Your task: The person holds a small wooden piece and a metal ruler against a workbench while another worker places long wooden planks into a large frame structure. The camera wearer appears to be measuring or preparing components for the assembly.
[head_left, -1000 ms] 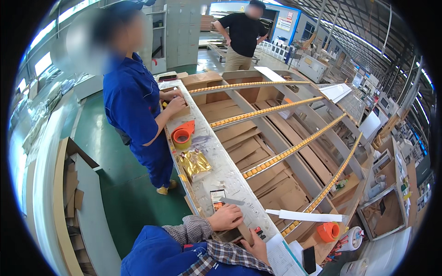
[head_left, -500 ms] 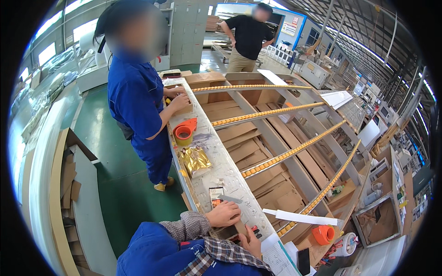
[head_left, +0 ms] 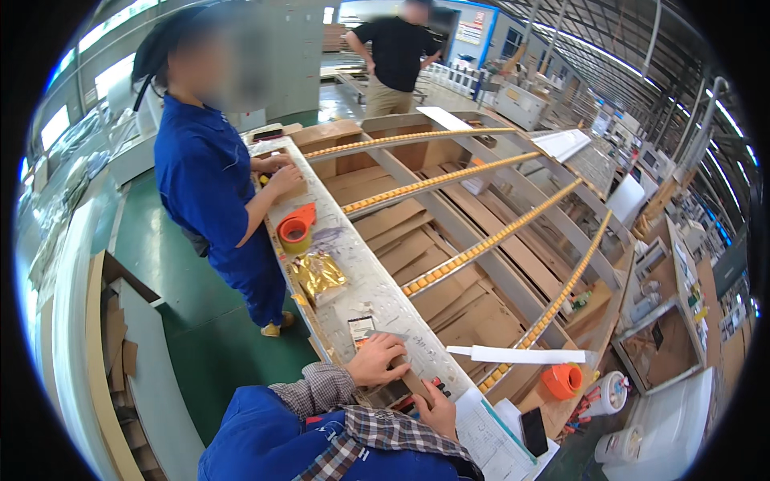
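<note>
My left hand (head_left: 375, 361) has its fingers closed over the near end of the white bench, on one end of a small flat brown piece (head_left: 415, 384) that looks like cardboard or wood. At the other end my right hand (head_left: 437, 411) pinches the same piece. A grey flat blade-like strip (head_left: 387, 335) lies just beyond my left fingers, beside a small printed packet (head_left: 361, 327). Under the brown piece is a dark recess (head_left: 385, 394), its contents mostly hidden by my hands. Red-and-black tool handles (head_left: 411, 403) show near my right hand.
Up the bench (head_left: 353, 274) lie a gold foil packet (head_left: 319, 277) and an orange tape dispenser (head_left: 297, 228); a co-worker in blue (head_left: 204, 168) stands there. Rightward are yellow roller rails (head_left: 489, 238), a white strip (head_left: 529, 355), another orange dispenser (head_left: 561, 381), a phone (head_left: 533, 431) and papers (head_left: 488, 433).
The whole view has shifted, so the bench and people sit further left. Both hands stay on the brown piece, more of which now shows between them.
</note>
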A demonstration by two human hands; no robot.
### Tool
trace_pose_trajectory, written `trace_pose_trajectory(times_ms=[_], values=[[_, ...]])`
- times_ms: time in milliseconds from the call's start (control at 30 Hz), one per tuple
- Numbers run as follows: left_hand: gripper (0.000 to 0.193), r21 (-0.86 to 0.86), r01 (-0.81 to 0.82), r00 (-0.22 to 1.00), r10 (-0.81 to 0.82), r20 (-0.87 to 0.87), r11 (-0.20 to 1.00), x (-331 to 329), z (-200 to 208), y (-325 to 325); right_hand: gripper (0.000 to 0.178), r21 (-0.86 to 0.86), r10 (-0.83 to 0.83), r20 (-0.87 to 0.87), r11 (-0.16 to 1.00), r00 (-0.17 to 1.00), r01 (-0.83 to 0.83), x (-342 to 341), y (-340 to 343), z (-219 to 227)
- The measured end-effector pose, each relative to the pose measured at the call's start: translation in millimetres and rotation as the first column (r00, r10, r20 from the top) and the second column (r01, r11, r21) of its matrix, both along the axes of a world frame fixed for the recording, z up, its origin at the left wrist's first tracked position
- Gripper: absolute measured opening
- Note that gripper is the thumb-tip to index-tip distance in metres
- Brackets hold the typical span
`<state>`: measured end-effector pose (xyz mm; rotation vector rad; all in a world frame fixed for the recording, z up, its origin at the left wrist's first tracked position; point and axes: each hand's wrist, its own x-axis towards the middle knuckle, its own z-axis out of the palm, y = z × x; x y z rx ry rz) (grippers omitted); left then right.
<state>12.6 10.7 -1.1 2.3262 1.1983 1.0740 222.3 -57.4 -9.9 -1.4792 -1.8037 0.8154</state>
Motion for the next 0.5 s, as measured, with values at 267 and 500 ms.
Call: trace_pose_trajectory(times_ms=[267, 500], values=[[0.008, -0.010, -0.048, 0.996, 0.049, 0.078, 0.999, 4, 8, 2, 0.034, 0.114, 0.054, 0.040, 0.992, 0.998, -0.058, -1, -3, -5], [0.003, -0.003, -0.035, 0.993, 0.035, 0.112, 0.999, 9, 7, 6, 0.043, -0.080, 0.101, 0.023, 0.992, 0.995, -0.099, -4, -1, 3]])
